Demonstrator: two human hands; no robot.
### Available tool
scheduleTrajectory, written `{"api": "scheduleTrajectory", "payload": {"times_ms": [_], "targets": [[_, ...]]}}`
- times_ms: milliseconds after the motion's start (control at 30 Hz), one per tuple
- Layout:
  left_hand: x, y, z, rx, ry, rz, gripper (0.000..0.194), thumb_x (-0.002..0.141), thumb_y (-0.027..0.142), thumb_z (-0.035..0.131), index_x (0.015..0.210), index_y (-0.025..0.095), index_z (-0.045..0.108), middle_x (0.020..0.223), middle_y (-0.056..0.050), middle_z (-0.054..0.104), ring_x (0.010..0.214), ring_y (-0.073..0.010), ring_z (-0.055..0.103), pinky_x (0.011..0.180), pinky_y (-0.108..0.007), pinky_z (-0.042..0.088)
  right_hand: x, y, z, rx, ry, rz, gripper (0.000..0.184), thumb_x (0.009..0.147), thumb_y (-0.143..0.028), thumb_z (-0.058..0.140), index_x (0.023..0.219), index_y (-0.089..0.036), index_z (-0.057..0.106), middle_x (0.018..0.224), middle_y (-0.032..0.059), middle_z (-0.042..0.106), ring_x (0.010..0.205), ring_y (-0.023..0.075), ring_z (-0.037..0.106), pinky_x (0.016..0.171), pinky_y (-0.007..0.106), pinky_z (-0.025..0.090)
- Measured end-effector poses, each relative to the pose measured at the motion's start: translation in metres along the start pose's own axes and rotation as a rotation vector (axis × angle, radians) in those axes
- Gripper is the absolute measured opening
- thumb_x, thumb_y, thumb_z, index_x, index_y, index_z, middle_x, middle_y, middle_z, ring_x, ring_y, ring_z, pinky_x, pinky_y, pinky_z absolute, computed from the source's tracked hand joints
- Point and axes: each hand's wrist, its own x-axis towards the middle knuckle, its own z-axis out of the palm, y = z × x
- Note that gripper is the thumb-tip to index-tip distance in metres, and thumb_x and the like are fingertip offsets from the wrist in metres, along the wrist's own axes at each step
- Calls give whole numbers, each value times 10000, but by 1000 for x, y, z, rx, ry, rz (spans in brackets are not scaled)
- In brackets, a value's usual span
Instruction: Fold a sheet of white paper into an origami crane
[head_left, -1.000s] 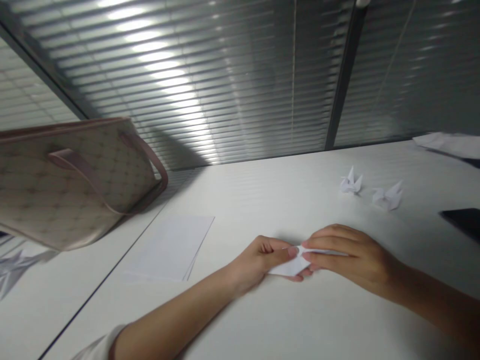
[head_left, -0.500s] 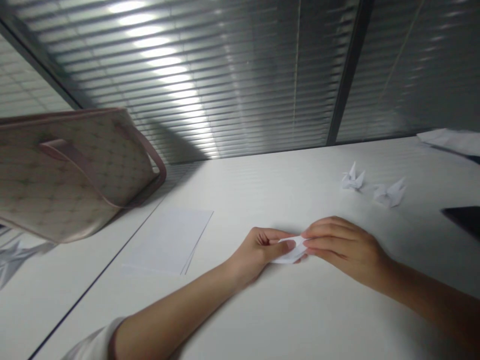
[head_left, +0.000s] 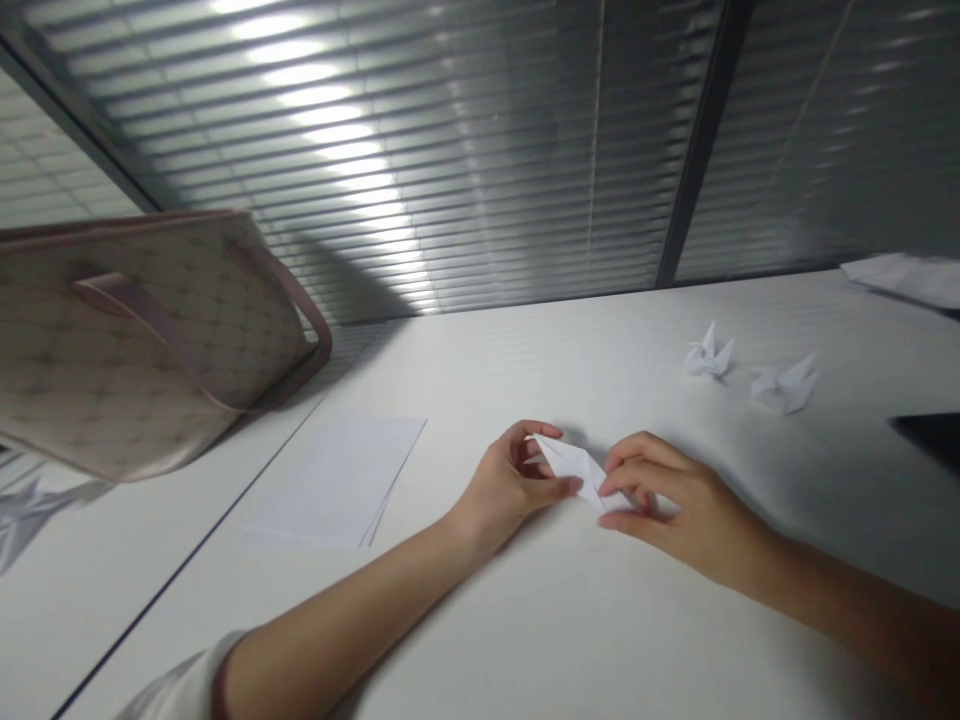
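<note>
A small folded white paper [head_left: 571, 464] is held between both hands, just over the white table. My left hand [head_left: 510, 480] grips its left side, thumb at the lower edge and fingers behind. On its right end, my right hand [head_left: 675, 490] has the paper pinched between thumb and fingertips; those fingers partly cover that end. One pointed tip of the paper rises toward the left forefinger. Farther off to the right stand two folded paper cranes [head_left: 709, 358] on the tabletop, apart from the hands.
White paper sheets [head_left: 337, 480] lie left of my left hand. A handbag [head_left: 165, 350] stands at the far left, with crumpled paper [head_left: 30, 510] in front of it. At right are a dark flat object [head_left: 934, 440] and more white paper [head_left: 904, 275]. Blinds [head_left: 480, 150] rise behind the table [head_left: 525, 640].
The folded paper has turned, with its pointed left end now up and more of its face showing. My right hand has shifted its grip to the paper's right end, fingers more curled.
</note>
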Motion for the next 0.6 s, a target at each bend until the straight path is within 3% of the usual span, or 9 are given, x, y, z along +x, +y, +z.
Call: {"api": "scheduleTrajectory", "payload": {"times_ms": [100, 200, 267, 367, 433, 500, 600], "targets": [[3, -1, -3, 110, 54, 106, 502, 612, 156, 799, 1006, 204, 492, 984, -16, 585, 688, -107, 628, 645, -261, 514, 0, -5, 0, 127, -162, 101, 119, 869, -221, 559, 947, -198, 646, 905, 37, 572, 652, 94, 570, 572, 205, 498], [6, -3, -8, 374, 19, 234, 359, 663, 202, 774, 936, 181, 541, 967, -38, 582, 783, -144, 621, 686, -276, 531, 2, -6, -4, 94, -256, 105, 187, 899, -190, 502, 970, -201, 674, 816, 24, 598, 687, 104, 595, 606, 201, 498], [6, -5, -10, 609, -6, 371, 251, 694, 234, 754, 883, 169, 601, 965, -62, 591, 818, -168, 613, 692, -286, 536, 3, -4, -7, -16, -262, 34, 196, 885, -175, 525, 961, -225, 698, 827, 27, 602, 725, 116, 597, 648, 223, 500], [-3, -7, -7, 1012, -56, 682, 75, 805, 198, 639, 859, 184, 688, 1019, -93, 622, 939, -215, 590, 794, -355, 519, 5, 1, -13, -197, -265, -113, 178, 857, -190, 578, 924, -272, 720, 1027, 54, 615, 983, 177, 582, 843, 322, 486], [-16, -8, -2, 1227, -172, 823, 188, 866, 148, 535, 966, 181, 690, 1023, -87, 674, 985, -229, 589, 851, -386, 503, 5, 3, -17, -280, -300, -179, 161, 864, -213, 575, 888, -270, 724, 1135, 52, 622, 1102, 203, 547, 938, 379, 444], [-33, -8, 3, 1390, -273, 827, 282, 894, 146, 476, 1130, 120, 627, 1127, -117, 668, 1073, -244, 579, 926, -389, 480, 5, 5, -21, -329, -344, -218, 187, 888, -207, 540, 922, -261, 716, 1177, 43, 639, 1119, 197, 558, 958, 385, 437], [-57, -3, 2, 1513, -420, 659, 526, 886, 233, 475, 1374, 60, 384, 1433, -170, 402, 1328, -269, 368, 1088, -411, 338, 6, 6, -26, -346, -381, -263, 280, 916, -157, 483, 1110, -258, 658, 1217, 42, 644, 1128, 171, 574, 964, 362, 442]]}}
